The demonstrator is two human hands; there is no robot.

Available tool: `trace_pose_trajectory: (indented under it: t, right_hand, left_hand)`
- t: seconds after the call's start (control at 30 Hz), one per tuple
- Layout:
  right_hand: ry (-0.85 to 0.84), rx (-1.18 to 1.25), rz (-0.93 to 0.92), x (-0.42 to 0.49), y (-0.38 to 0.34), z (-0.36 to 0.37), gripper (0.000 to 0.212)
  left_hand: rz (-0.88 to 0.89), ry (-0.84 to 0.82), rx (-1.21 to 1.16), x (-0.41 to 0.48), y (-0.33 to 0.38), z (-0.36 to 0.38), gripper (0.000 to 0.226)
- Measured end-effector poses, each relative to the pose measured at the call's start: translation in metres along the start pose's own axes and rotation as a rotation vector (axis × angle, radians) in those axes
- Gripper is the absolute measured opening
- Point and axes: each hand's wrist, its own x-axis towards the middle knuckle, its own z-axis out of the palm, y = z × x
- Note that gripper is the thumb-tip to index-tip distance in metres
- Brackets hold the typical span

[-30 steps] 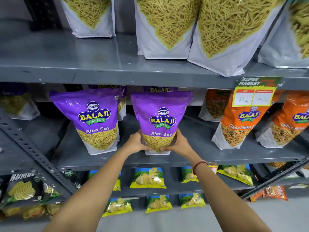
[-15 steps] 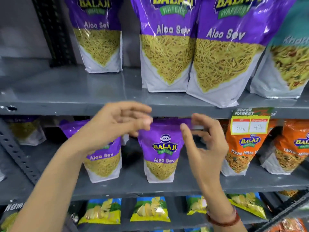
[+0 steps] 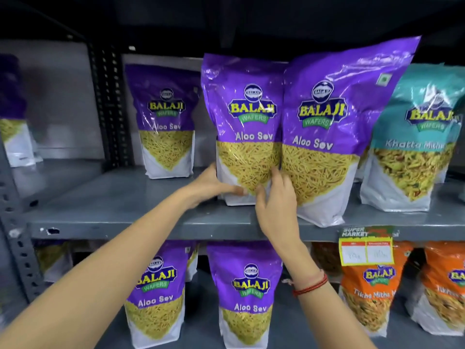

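A large purple Aloo Sev bag stands upright on the grey upper shelf. My left hand holds its lower left side, thumb across the front near the bottom. My right hand holds its lower right edge, fingers slipped between it and a second large Aloo Sev bag that leans against it on the right. A red thread band circles my right wrist.
A smaller Aloo Sev bag stands further back to the left. A teal Khatta Mitha bag stands at the right. The shelf below carries two purple Aloo Sev bags, orange Tikha Mitha bags and a yellow price tag. A perforated upright stands behind.
Both hands left the small bag on the lower shelf, rose through the air, and now hold the large bag on the upper shelf. My view tilted upward.
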Motion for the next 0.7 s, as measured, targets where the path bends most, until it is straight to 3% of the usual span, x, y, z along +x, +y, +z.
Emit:
trace_pose_trajectory:
  t: [0.1, 0.27, 0.4, 0.57, 0.63, 0.7]
  right_hand:
    - [0.020, 0.037, -0.004, 0.000, 0.001, 0.001, 0.050]
    - [0.021, 0.154, -0.050, 0.007, -0.011, -0.001, 0.045]
    - [-0.032, 0.219, -0.072, 0.024, -0.028, 0.007, 0.054]
    - [-0.319, 0.311, 0.117, 0.039, -0.049, 0.025, 0.089]
    - [-0.528, 0.385, 0.198, 0.041, -0.056, 0.037, 0.087]
    - [-0.633, 0.467, 0.209, 0.038, -0.063, 0.052, 0.076]
  left_hand:
    - [0.018, 0.019, -0.089, 0.000, 0.000, 0.003, 0.053]
    - [0.016, 0.138, -0.181, -0.004, -0.009, -0.019, 0.083]
    - [0.017, 0.191, -0.164, -0.021, -0.005, -0.057, 0.055]
    - [0.000, 0.120, -0.165, -0.047, -0.004, -0.111, 0.049]
    - [-0.027, 0.104, -0.178, -0.058, -0.006, -0.128, 0.059]
    - [-0.059, 0.106, -0.160, -0.067, -0.010, -0.141, 0.081]
